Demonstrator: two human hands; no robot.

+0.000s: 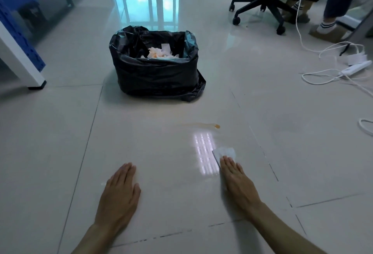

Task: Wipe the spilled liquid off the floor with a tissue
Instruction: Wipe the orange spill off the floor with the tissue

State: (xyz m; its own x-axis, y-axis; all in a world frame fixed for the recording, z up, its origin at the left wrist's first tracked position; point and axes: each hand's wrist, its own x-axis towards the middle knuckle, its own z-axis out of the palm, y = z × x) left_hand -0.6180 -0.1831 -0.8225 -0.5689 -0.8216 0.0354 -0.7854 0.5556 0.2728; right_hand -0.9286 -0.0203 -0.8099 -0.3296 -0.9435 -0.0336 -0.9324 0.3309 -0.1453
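A thin orange streak of spilled liquid lies on the pale floor tiles, ending in a darker drop at its right end. A folded white tissue lies flat on the floor a short way nearer to me than the streak. My right hand rests palm down on the tissue's near half, fingers straight and together. My left hand lies flat on the bare floor to the left, holding nothing.
A bin with a black bag holds several used tissues, beyond the spill. White cables and a power strip lie at the right. An office chair base and a person's feet are far right. A blue-and-white table leg stands left.
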